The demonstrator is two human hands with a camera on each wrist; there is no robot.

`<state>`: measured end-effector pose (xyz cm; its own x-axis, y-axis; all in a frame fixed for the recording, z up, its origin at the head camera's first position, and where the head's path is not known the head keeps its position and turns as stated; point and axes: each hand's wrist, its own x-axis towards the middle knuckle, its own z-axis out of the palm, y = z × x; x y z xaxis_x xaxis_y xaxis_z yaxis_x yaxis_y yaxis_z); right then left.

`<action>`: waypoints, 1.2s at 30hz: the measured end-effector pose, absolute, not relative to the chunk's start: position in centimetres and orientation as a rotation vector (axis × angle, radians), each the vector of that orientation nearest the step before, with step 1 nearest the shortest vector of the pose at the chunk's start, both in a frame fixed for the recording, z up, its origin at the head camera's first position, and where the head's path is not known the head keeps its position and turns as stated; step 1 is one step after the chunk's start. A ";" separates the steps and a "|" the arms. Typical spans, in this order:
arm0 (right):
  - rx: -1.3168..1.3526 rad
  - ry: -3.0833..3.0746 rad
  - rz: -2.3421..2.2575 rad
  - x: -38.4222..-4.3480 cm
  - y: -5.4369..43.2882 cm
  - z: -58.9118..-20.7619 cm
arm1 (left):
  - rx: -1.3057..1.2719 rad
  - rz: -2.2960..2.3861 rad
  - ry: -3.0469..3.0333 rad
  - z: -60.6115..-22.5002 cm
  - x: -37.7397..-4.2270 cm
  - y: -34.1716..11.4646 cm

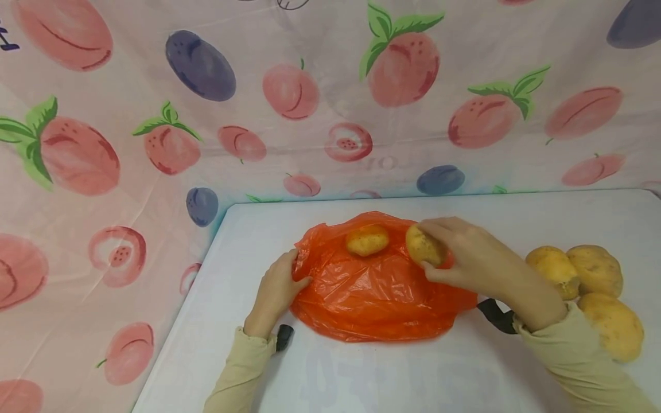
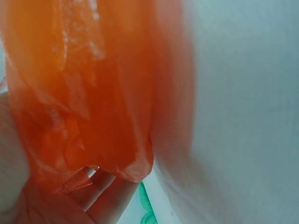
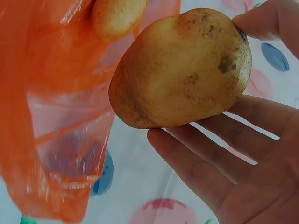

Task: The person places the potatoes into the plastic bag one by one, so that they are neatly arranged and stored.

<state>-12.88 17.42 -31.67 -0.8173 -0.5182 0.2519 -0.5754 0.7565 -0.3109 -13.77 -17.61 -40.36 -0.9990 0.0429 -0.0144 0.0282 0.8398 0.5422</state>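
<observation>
An orange-red plastic bag (image 1: pixel 372 298) lies spread on the white table. At its left edge my left hand (image 1: pixel 276 289) grips the plastic between thumb and fingers; the left wrist view shows the fingers (image 2: pixel 110 198) partly behind the film. My right hand (image 1: pixel 475 255) holds a potato (image 3: pixel 182 70) by its ends, thumb on one side and fingertips on the other, over the bag's right part. Another potato (image 1: pixel 368 240) sits at the bag's far side; whether it is inside or on top, I cannot tell.
To the right of my right forearm three potatoes lie close together: a left one (image 1: pixel 552 269), a back one (image 1: pixel 595 269) and a front one (image 1: pixel 611 324). A fruit-printed cloth (image 1: pixel 320 69) hangs behind the table and along its left side.
</observation>
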 end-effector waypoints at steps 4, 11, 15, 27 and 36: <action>0.883 -2.813 0.591 -12.8 16.7 -31.9 | 0.061 0.880 2.987 -40.3 -13.8 -17.6; 0.898 -2.822 0.595 -12.9 15.5 -32.2 | 0.068 0.875 2.994 -40.3 -13.8 -17.7; 0.913 -2.810 0.587 -13.0 14.7 -32.5 | 0.067 0.875 2.997 -40.3 -13.8 -17.6; 0.948 -2.825 0.572 -13.2 12.2 -33.3 | 0.064 0.866 2.999 -40.2 -13.7 -17.7; 0.973 -2.835 0.659 -13.2 9.9 -33.8 | 0.070 0.869 3.004 -40.3 -13.8 -17.7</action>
